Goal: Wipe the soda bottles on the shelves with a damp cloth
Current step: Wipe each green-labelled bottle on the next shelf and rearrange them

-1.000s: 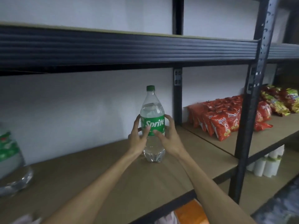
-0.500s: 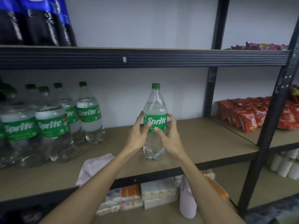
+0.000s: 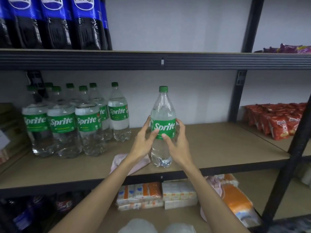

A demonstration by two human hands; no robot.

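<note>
One Sprite bottle (image 3: 163, 108), clear with a green cap and label, stands upright near the front edge of the middle shelf (image 3: 218, 148). My left hand (image 3: 143, 143) grips its label from the left, thumb on the front. From the right, my right hand (image 3: 178, 145) holds the same label with its fingers curled round the side. A pink cloth (image 3: 139, 163) lies on the shelf just left of the bottle's base, partly under my left forearm. Several more Sprite bottles (image 3: 62, 125) stand grouped at the left.
Pepsi bottles (image 3: 55, 22) fill the upper shelf at left. Red snack bags (image 3: 276, 121) lie beyond the black upright post (image 3: 235, 98) at right. Boxed packs (image 3: 156, 194) and an orange pack (image 3: 235, 199) sit on the lower shelf. Bare shelf board lies right of the held bottle.
Both hands keep their hold while the bottle has come leftward from beside the post toward the shelf's front edge. The view has swung left, bringing the Sprite group, cloth and Pepsi bottles in.
</note>
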